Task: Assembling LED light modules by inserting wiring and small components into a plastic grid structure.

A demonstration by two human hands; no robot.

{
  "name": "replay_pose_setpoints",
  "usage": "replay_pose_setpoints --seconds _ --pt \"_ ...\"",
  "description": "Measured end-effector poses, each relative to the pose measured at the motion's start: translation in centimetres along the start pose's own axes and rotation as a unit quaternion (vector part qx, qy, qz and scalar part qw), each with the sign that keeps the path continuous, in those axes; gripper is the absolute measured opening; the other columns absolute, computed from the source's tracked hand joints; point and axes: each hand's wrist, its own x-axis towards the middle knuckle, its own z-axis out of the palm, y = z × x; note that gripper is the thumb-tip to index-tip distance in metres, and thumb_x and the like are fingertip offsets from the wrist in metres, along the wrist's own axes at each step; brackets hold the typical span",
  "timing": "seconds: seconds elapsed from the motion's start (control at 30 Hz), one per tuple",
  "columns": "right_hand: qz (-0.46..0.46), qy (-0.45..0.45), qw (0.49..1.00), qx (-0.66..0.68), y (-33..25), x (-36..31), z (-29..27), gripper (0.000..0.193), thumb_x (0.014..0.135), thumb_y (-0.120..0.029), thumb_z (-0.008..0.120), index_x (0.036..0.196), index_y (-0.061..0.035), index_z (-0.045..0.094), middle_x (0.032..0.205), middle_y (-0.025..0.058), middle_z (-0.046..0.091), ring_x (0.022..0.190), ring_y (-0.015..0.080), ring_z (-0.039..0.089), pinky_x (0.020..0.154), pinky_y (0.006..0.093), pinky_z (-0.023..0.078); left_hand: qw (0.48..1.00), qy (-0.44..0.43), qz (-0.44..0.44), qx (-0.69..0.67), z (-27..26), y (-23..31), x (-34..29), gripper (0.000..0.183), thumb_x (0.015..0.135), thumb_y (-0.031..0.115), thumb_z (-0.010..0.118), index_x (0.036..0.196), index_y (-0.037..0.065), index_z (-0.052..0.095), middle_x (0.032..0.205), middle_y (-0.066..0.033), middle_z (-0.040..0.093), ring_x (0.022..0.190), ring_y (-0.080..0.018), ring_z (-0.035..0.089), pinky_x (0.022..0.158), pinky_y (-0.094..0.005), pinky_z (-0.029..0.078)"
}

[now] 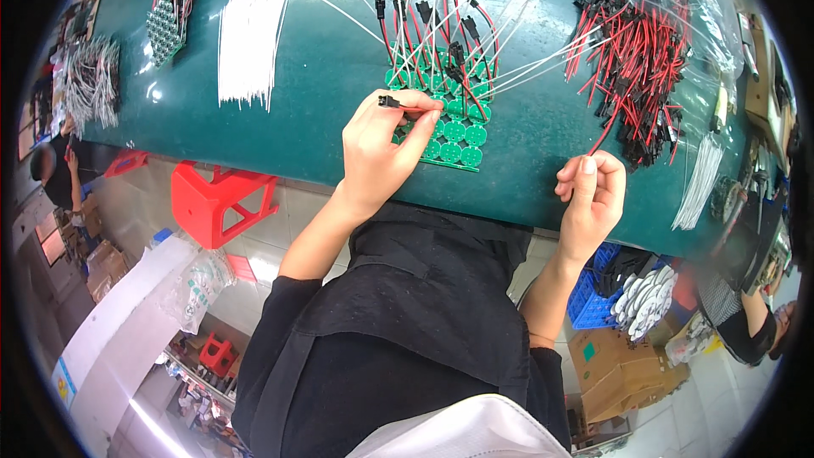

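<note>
Electronics workshop: green circuit boards (pixel 454 132) lying near front edge of desk (pixel 314 140), connector wires (pixel 634 68) heaping toward right edge.

A fisheye on the wearer's head, left of a pair, looks steeply down and forward. White cloth (pixel 466 432) at six o'clock sits nearest the lens; beyond come the apron (pixel 432 263), then the table (pixel 322 76), spanning nine through twelve to three.

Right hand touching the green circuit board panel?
No, the right hand is apart from the green circuit board panel, pinching one end of a red wire.
</note>
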Motion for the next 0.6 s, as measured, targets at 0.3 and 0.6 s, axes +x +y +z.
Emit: replay_pose_setpoints --seconds 0.3,0.6 --pt "-0.002 -0.004 1.000 0.002 0.12 -0.20 -0.10 0.006 0.099 -0.006 0.054 0.101 -0.0006 0.051 0.077 0.0075 0.061 0.063 0.0073 0.054 0.055 0.0185 0.044 1.000 -0.003 0.016 0.019 0.06 0.29 0.19 0.014 0.078 0.000 0.075 0.089 0.001 0.067 0.087 -0.0064 0.071 0.068 -0.0129 0.061 0.061 -0.0250 0.048" --pt "-0.001 -0.002 1.000 0.002 0.06 -0.34 0.02 0.006 0.098 -0.005 0.055 0.100 -0.0004 0.052 0.076 0.0074 0.062 0.062 0.0072 0.054 0.055 0.0188 0.045 0.999 -0.025 0.000 0.022 -0.18 0.68 0.93 0.011 0.078 0.002 0.076 0.087 0.002 0.068 0.087 -0.0052 0.070 0.069 -0.0124 0.060 0.061 -0.0246 0.046"
